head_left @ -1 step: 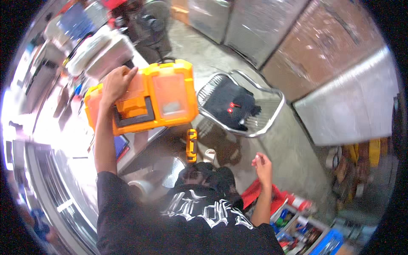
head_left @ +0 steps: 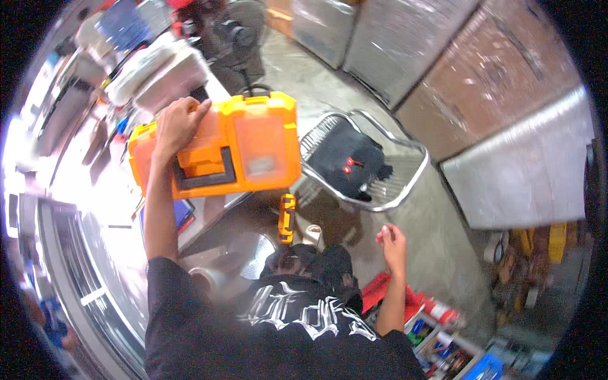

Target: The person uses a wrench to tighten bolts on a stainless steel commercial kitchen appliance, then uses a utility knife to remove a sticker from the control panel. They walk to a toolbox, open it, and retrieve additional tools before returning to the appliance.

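My left hand [head_left: 179, 126] grips the upper edge of an orange tool case [head_left: 265, 142] with clear lid panels and a black handle, held up over the corner of a table. Through one panel a small pale item shows faintly. My right hand [head_left: 392, 239] is apart from everything around it, in the air before the chair, thumb and fingers drawn together; what they hold, if anything, is too small to make out. Below the big case, a smaller orange case [head_left: 287, 218] stands upright near my feet.
A metal-framed chair [head_left: 415, 174] carries black cloth [head_left: 345, 155] with small red items on it. Wrapped boxes [head_left: 481, 82] line the far right. The cluttered white table [head_left: 218, 88] lies left, a fan [head_left: 237, 35] behind it. A bin of mixed items [head_left: 443, 348] sits at lower right.
The whole view has shifted slightly, with the surroundings moving a little rightward and down. Both hands keep the same pose, the left one still on the tool case.
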The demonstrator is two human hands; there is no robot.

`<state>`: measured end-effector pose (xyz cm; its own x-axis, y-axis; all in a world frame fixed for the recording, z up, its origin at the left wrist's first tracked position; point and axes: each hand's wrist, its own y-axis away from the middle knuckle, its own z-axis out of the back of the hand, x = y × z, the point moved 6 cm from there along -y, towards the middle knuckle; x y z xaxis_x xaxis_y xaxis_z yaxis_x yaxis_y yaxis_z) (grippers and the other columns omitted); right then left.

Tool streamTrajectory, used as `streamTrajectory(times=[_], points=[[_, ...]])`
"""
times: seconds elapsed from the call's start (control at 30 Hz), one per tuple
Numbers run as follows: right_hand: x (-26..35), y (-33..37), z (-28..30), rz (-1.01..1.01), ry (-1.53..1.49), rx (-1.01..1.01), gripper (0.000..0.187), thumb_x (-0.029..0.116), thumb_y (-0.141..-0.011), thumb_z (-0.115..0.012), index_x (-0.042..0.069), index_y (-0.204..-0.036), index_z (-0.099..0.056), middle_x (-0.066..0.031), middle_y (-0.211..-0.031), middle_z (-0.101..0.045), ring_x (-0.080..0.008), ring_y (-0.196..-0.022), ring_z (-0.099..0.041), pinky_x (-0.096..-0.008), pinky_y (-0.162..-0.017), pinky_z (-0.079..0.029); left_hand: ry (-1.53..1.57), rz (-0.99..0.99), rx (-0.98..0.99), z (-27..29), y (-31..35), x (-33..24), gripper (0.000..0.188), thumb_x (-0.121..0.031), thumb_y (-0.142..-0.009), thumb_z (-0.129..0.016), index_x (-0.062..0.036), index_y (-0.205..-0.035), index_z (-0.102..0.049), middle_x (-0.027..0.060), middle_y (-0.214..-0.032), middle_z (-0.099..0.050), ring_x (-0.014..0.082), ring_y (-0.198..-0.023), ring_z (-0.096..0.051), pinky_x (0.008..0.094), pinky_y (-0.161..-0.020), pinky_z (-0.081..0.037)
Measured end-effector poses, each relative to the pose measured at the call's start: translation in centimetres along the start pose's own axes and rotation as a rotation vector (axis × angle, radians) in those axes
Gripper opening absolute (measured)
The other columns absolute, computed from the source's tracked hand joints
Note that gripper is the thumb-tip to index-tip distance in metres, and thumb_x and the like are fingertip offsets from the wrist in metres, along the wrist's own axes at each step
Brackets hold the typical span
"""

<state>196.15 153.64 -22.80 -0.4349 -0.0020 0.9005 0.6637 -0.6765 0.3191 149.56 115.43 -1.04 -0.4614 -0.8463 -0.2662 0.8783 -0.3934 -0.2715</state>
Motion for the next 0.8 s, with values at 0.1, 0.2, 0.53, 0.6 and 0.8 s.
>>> streamTrajectory(times=[0.1,0.2,0.53,0.6,0.8], points=[[9.2,-9.1,-4.7,0.203,0.067,0.126,0.03,0.023,-0.106,-0.06,-0.003,-0.119,-0.067,-0.0054,-0.085,-0.07,-0.0103,-0.078,-0.065,-0.0266,-0.073,-0.053,-0.017,-0.027,-0.209,4.0,2.6,-2.2,0.04,-0.045,-0.093,-0.066,-0.0052,-0.089,-0.072,0.0147,-0.087,-0.07,0.0341,-0.087,-0.067,0.0461,-0.081,-0.049],[16.1,-14.2,-11.3,0.301,-0.101,0.325,0.028,0.022,-0.107,-0.058,-0.002,-0.118,-0.067,-0.0055,-0.085,-0.07,-0.0112,-0.077,-0.066,-0.0266,-0.073,-0.054,-0.027,-0.024,-0.392,6.4,6.6,-3.8,0.03,-0.036,-0.089,-0.071,-0.0061,-0.087,-0.071,0.0122,-0.084,-0.069,0.0321,-0.084,-0.065,0.0441,-0.081,-0.047],[28.3,-17.9,-32.0,0.758,-0.029,0.767,0.023,0.019,-0.104,-0.062,-0.002,-0.105,-0.071,-0.0032,-0.076,-0.068,-0.0065,-0.069,-0.061,-0.0244,-0.065,-0.049,0.002,0.299,-0.688,7.5,16.9,-5.2,0.034,-0.036,-0.082,-0.059,-0.0052,-0.095,-0.064,0.0145,-0.108,-0.065,0.0313,-0.117,-0.058,0.0482,-0.112,-0.032],[29.8,-17.2,-33.9,0.888,0.056,0.792,0.021,0.018,-0.102,-0.065,-0.001,-0.103,-0.072,-0.0043,-0.075,-0.068,-0.0071,-0.068,-0.061,-0.0247,-0.066,-0.049,0.091,0.429,-0.747,7.1,18.4,-5.3,0.041,-0.04,-0.082,-0.057,-0.005,-0.101,-0.066,0.0171,-0.127,-0.059,0.0314,-0.131,-0.048,0.0496,-0.117,-0.028],[31.3,-10.1,-41.4,1.309,0.337,1.072,0.038,0.034,-0.093,-0.074,0.0,-0.111,-0.07,-0.0182,-0.093,-0.07,-0.0332,-0.087,-0.07,-0.0431,-0.075,-0.055,0.341,0.587,-0.888,6.2,22.0,-5.8,0.073,-0.048,-0.084,-0.053,-0.0048,-0.144,-0.056,0.0206,-0.168,-0.02,0.0343,-0.157,-0.014,0.0503,-0.126,-0.014]])
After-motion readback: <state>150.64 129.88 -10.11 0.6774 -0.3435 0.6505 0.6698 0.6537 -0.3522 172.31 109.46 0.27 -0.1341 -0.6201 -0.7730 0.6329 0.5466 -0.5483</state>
